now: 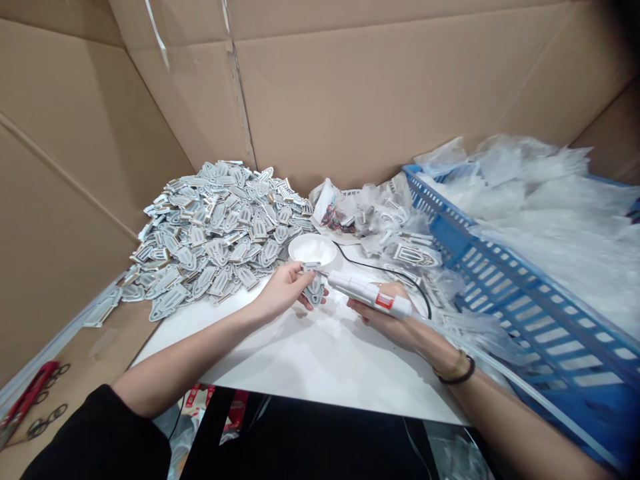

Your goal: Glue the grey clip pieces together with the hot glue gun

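Note:
Over the middle of the white table, my left hand [287, 287] pinches a small grey metal plate with a rounded end and slots [314, 292]. My right hand [387, 313] is wrapped round a white electric screwdriver [357, 289] with a red patch on its body. The screwdriver points left, and its thin bit meets the upper edge of the plate; whether a screw sits there is too small to tell. Just behind the plate stands a white bowl [313, 249], whose contents I cannot make out. A black cord [385, 269] curves behind the screwdriver.
A big heap of similar plates [220, 233] covers the back left. Behind the bowl lies an opened bag of small dark parts [334, 219], beside bagged plates [413, 255]. At right, a blue crate [525, 293] holds clear plastic bags. Cardboard walls [375, 93] enclose the table [280, 367].

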`<state>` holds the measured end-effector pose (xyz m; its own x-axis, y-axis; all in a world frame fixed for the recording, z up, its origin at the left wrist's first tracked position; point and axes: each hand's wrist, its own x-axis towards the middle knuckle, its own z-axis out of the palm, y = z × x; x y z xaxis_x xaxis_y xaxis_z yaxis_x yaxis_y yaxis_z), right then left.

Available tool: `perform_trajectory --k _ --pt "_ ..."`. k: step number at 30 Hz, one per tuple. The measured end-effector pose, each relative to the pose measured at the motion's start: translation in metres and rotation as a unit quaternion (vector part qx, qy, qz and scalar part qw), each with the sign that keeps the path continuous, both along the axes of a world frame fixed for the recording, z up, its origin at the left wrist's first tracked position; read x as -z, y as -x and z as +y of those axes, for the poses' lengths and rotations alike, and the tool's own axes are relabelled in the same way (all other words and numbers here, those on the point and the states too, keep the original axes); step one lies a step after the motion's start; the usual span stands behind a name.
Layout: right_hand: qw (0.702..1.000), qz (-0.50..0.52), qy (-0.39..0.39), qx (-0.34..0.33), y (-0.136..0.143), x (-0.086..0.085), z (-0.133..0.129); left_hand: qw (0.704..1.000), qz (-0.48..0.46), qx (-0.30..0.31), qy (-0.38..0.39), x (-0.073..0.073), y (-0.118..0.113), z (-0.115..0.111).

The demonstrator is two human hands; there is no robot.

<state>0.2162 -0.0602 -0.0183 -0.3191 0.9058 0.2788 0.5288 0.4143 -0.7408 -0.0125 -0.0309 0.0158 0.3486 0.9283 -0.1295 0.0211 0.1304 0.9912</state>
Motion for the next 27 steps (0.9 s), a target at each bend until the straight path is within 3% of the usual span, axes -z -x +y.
perform_trajectory --k 10,20,27 --pt "0.999 -0.010 -0.040 -0.026 0.0015 -0.0017 0.0005 1.000 -0.005 0.026 -0.003 0.0009 -0.0010 -0.0019" --pt "0.999 -0.044 -0.024 -0.003 -0.0010 -0.0009 0.0025 0.999 -0.004 0.045 -0.013 0.0066 0.0010 0.0014" --pt "1.000 -0.011 -0.006 0.001 -0.0005 -0.0002 0.0000 0.999 -0.007 0.048 -0.007 0.0080 0.0012 0.0027"
